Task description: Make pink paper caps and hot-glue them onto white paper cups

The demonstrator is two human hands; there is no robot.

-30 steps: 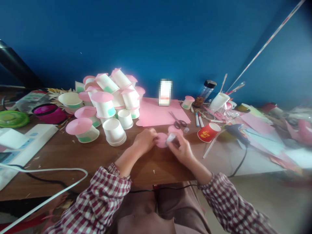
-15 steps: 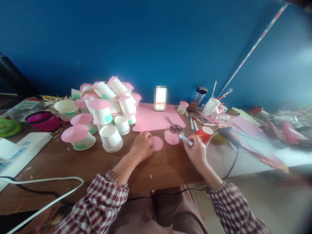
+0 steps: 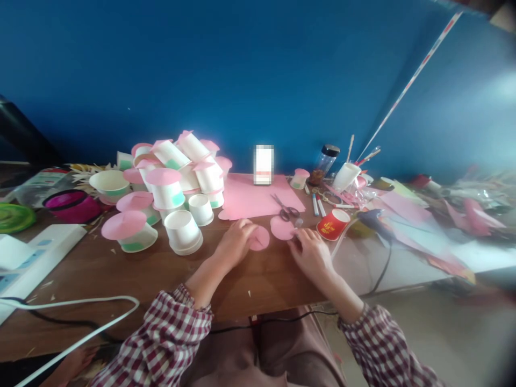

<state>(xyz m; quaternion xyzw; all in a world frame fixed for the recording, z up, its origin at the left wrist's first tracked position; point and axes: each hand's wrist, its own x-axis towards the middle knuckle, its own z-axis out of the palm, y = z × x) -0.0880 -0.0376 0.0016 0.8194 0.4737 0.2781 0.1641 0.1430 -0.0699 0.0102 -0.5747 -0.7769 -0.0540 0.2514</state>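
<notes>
My left hand (image 3: 236, 243) is closed at the left edge of a pink paper circle (image 3: 261, 239), which shows a short slit or crease. A second pink paper circle (image 3: 282, 228) lies just right of it. My right hand (image 3: 313, 255) has its fingertips closed on that circle's right edge. A small clear piece (image 3: 299, 221) shows just beyond these fingers; I cannot make out what it is. Behind the circles lie scissors (image 3: 287, 209) with dark handles, partly on a pink sheet (image 3: 258, 199). A red paper cup (image 3: 332, 228) is tipped beside my right hand.
White paper cups with pink paper tops (image 3: 163, 188) are piled at the left, with bare white cups (image 3: 181, 228) in front. Markers (image 3: 317, 205), a black-lidded jar (image 3: 325, 164) and a brush cup (image 3: 346, 177) stand right. A power strip (image 3: 40, 252) lies far left.
My right hand has moved left and down to the second circle; the blue-and-white tube it held no longer shows. The red cup tilts more. The left hand has barely shifted.
</notes>
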